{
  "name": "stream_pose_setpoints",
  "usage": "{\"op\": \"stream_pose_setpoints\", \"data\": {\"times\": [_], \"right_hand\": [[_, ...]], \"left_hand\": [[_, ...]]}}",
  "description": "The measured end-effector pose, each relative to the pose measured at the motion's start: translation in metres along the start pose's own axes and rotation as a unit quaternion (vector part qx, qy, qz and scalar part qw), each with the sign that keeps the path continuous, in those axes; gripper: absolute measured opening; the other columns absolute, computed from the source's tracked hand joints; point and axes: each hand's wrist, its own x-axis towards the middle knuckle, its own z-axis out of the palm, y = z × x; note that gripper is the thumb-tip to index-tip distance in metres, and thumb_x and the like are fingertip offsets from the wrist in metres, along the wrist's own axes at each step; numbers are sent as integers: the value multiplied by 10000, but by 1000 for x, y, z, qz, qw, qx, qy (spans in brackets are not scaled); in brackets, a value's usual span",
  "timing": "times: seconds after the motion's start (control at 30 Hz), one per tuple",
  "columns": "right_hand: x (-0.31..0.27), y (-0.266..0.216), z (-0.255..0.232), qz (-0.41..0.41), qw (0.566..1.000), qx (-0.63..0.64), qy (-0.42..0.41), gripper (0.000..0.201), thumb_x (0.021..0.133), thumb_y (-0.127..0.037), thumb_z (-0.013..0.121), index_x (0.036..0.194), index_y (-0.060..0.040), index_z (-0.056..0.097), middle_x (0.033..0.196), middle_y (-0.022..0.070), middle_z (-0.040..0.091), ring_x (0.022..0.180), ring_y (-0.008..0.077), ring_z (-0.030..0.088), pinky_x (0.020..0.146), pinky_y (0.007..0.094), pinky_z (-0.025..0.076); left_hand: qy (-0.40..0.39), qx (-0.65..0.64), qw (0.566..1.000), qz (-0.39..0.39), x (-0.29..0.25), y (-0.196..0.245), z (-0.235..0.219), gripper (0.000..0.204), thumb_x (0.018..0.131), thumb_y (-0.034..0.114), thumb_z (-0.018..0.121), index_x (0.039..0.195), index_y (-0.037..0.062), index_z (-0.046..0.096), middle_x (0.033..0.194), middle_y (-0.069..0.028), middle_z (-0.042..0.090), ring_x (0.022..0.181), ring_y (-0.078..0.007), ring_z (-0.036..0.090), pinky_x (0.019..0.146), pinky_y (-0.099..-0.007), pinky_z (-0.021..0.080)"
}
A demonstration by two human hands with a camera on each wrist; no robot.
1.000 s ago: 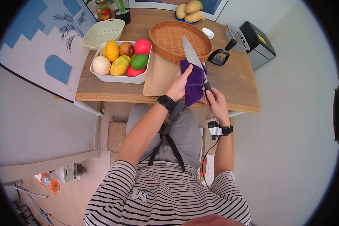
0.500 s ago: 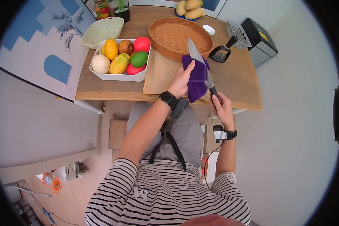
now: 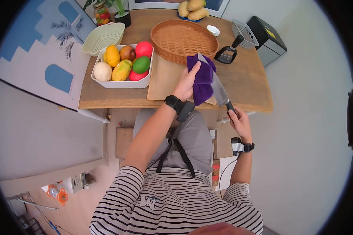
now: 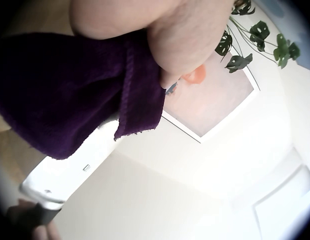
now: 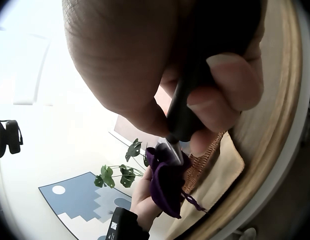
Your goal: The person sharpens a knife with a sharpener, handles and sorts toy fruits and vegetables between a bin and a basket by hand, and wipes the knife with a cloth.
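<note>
My left hand (image 3: 186,83) grips a folded purple cloth (image 3: 202,78) over the front of the table, thumb on top. The cloth wraps around the upper part of a kitchen knife's blade (image 3: 220,92), whose tip shows near the cloth's top edge. Below the cloth the wide lower blade is bare, also in the left wrist view, where the blade (image 4: 77,167) looks bright. My right hand (image 3: 241,123) holds the knife by its black handle (image 5: 187,105), just past the table's front edge. In the right wrist view the fingers curl round that handle.
A cutting board (image 3: 161,80) lies under the cloth, with a round wicker tray (image 3: 184,37) behind. To the left stands a white bin (image 3: 123,84) of fruit and a pale green basket (image 3: 104,39). A black knife sharpener (image 3: 226,55) stands at the right, near a grey basket (image 3: 245,35).
My right hand has moved right and toward my body, drawing the knife down through the cloth. More blade shows below the cloth and less above. My left hand has stayed nearly in place.
</note>
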Motion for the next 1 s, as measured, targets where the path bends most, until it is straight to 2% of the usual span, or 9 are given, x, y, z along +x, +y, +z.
{"op": "stream_pose_setpoints", "data": {"times": [0.17,0.27,0.47,0.57,0.7,0.8,0.9,1.0], "right_hand": [[31,-10,20,-50,998,34,13,182,974,-198,573,957,-21,610,667,-38,552,505,22,416,458,208,308],[32,-16,24,-61,998,31,9,190,972,-205,575,959,-18,609,662,-40,545,521,23,426,468,211,317],[10,-6,17,-76,995,-65,19,221,953,-214,594,953,6,619,660,-13,559,561,59,448,514,236,353],[-6,-7,16,-84,986,-136,57,254,928,-224,611,918,29,619,638,39,559,571,94,471,530,272,375],[-3,-6,25,-76,986,-127,77,246,931,-223,606,934,23,622,631,42,558,573,94,478,532,267,377],[15,-13,31,-106,985,-90,97,244,935,-223,605,958,19,625,634,39,562,570,92,481,533,266,383],[23,-19,29,-115,989,-71,67,239,942,-223,604,989,10,632,640,23,568,575,80,487,535,256,390],[18,-15,15,-74,994,-68,34,226,941,-215,614,994,4,634,646,2,569,577,64,484,533,242,385]], "left_hand": [[9,8,1000,-28,1,-10,6,339,991,285,566,1211,28,556,1089,-68,647,957,-175,650,827,-332,544],[15,20,1000,-13,4,-3,4,336,988,283,572,1206,28,557,1089,-66,647,960,-176,648,833,-335,542],[22,4,1000,14,10,6,-9,318,987,283,576,1186,36,564,1079,-64,648,956,-175,649,827,-333,542],[28,7,999,13,11,5,-8,293,994,289,563,1172,56,574,1059,-48,656,934,-158,653,812,-327,549],[22,13,1000,1,5,-3,3,308,993,299,564,1179,54,570,1067,-48,653,947,-162,653,824,-331,547],[19,15,1000,-5,5,-9,7,307,995,290,561,1175,43,572,1061,-52,652,943,-167,653,820,-337,550],[24,17,1000,1,5,-4,6,301,998,280,556,1167,32,576,1054,-55,652,936,-170,653,813,-340,552],[33,17,999,19,7,4,2,304,1000,282,552,1166,28,576,1052,-57,652,934,-169,653,813,-335,550]]}}
